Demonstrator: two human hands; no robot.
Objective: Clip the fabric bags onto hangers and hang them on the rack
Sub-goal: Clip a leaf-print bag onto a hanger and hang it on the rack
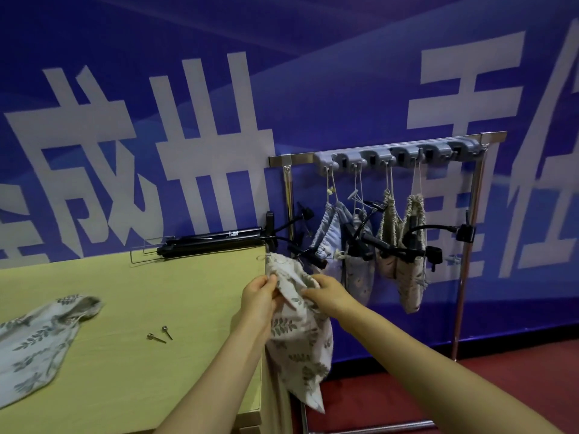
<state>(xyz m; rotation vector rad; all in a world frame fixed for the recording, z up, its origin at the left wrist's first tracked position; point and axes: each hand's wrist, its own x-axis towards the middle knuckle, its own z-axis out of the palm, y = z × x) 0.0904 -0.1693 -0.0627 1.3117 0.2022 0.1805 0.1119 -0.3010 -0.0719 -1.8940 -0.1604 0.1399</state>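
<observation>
A blue banner wall (pixel 219 32) with big white block characters fills the background, its surface smooth and slightly glossy. Below it a pale yellow-green tabletop (pixel 125 371) with a flat matte finish spreads across the left, ending in a straight right edge; dark red floor (pixel 470 396) shows beyond it.

A chrome tube rack (pixel 466 245) stands to the right of the table, its flat top bar carrying a grey plastic hook strip (pixel 398 153) with rounded lobes. Four gathered drawstring bags (pixel 410 270) of soft printed cloth hang from that strip by thin cords, with black clip hangers (pixel 385 245) crossing in front of them.

At the table's right edge hangs a cream leaf-print fabric bag (pixel 297 339), limp and creased, tapering to a point at the bottom. The left hand (pixel 260 296) pinches the bag's upper left fold between closed fingers, and the right hand (pixel 329 292) is closed on the cloth just beside it, at the bag's mouth.

A second leaf-print bag (pixel 37 339) lies flat and rumpled at the table's left. Black folded hangers (pixel 213 241) and a thin wire frame (pixel 147 253) lie along the far edge. Two small metal pins (pixel 159 335) with round heads lie near the table's middle.
</observation>
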